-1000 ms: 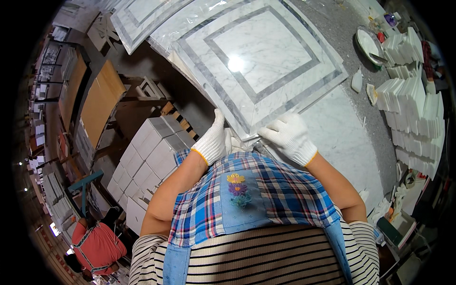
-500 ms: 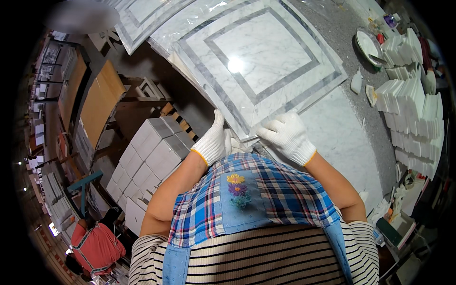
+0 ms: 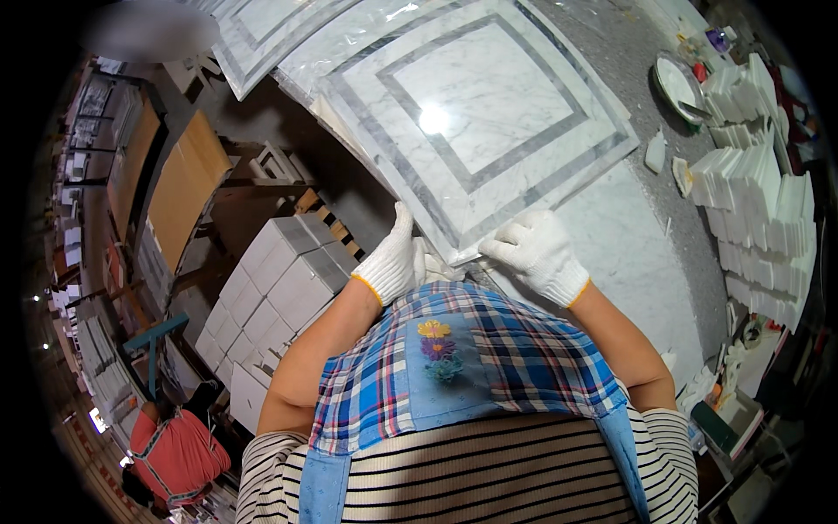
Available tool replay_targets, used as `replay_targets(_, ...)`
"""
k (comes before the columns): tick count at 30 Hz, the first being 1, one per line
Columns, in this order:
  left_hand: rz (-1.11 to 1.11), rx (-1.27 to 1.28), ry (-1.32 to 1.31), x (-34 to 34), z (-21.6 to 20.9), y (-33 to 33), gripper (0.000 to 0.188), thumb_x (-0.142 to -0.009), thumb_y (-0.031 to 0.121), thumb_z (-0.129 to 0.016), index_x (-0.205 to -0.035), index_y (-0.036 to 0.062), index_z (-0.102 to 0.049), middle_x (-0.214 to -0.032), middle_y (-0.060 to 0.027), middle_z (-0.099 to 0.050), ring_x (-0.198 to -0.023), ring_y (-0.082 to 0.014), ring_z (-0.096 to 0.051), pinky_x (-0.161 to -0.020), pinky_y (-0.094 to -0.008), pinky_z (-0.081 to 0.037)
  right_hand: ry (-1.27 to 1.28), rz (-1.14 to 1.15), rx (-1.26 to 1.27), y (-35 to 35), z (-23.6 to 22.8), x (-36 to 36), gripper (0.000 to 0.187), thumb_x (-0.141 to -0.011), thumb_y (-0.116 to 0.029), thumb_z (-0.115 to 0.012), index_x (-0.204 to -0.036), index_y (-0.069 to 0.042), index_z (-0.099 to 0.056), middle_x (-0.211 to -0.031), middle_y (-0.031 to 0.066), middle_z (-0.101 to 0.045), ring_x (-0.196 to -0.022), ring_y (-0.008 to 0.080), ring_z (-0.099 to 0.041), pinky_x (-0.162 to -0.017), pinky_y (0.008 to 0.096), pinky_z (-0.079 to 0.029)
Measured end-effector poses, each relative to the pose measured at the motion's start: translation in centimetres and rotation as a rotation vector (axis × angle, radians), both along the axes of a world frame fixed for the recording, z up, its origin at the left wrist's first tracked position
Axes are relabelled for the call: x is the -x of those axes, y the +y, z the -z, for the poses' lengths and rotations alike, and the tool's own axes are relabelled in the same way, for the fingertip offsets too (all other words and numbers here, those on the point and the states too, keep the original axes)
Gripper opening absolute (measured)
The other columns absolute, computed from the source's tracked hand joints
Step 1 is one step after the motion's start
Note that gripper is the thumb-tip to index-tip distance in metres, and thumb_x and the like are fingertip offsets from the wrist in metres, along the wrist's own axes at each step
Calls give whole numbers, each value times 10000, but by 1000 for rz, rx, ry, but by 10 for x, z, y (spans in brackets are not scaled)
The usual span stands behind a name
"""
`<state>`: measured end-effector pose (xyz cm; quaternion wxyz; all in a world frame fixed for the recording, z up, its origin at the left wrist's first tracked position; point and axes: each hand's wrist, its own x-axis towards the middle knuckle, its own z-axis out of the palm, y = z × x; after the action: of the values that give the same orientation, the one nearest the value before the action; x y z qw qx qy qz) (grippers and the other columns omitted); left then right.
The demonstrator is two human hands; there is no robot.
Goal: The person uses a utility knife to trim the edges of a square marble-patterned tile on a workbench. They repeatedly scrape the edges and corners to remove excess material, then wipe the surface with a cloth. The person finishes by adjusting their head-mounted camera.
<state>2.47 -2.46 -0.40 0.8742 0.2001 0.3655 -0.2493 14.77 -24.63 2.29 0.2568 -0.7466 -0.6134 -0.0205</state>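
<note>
A marble tile panel [image 3: 489, 100], white with grey square bands and a glossy surface, lies in front of me with one corner toward my body. My left hand [image 3: 393, 253], in a white knitted glove, is at its near left edge. The thumb stretches up along that edge; the other fingers are mostly hidden. A crumpled white material [image 3: 438, 265] shows beside it, under the near corner. My right hand [image 3: 543, 255], gloved alike, is just right of that corner, its fingers bent and pressed together; what they pinch, if anything, is too small to tell.
On the right stand stacks of thin white pieces [image 3: 751, 192], a bowl [image 3: 676, 87] of white paste and a small white bottle [image 3: 655, 151]. Another banded panel [image 3: 262, 35] lies at the far left. Stacked white boxes [image 3: 271, 279] are left; a person in red [image 3: 181, 456] is lower left.
My right hand has shifted slightly right and toward me, its fingertips drawing away from the panel's near corner. My left hand and the panel stay almost where they were.
</note>
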Motion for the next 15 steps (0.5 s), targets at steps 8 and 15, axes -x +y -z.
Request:
replay_targets(8,-46,11,2,-4,-12,-3,884,-958,740,-192,-1574,105,-206,-1539,-223,-369,-1346,-378,-481,-988,-494,-548,-7,76,-19,4,0,2,255,-708,-232,-778,-945,-170,-705,-813,5,-652,-720,236,-615,-629,397,-460)
replay_targets(15,-34,-32,33,-5,-17,-4,865,-964,730,-188,-1578,121,-195,-1551,-221,-349,-1356,-388,-466,-1010,-488,-538,-28,95,10,0,7,6,255,-720,-217,-762,-962,-155,-708,-823,17,-650,-713,240,-618,-611,385,-460)
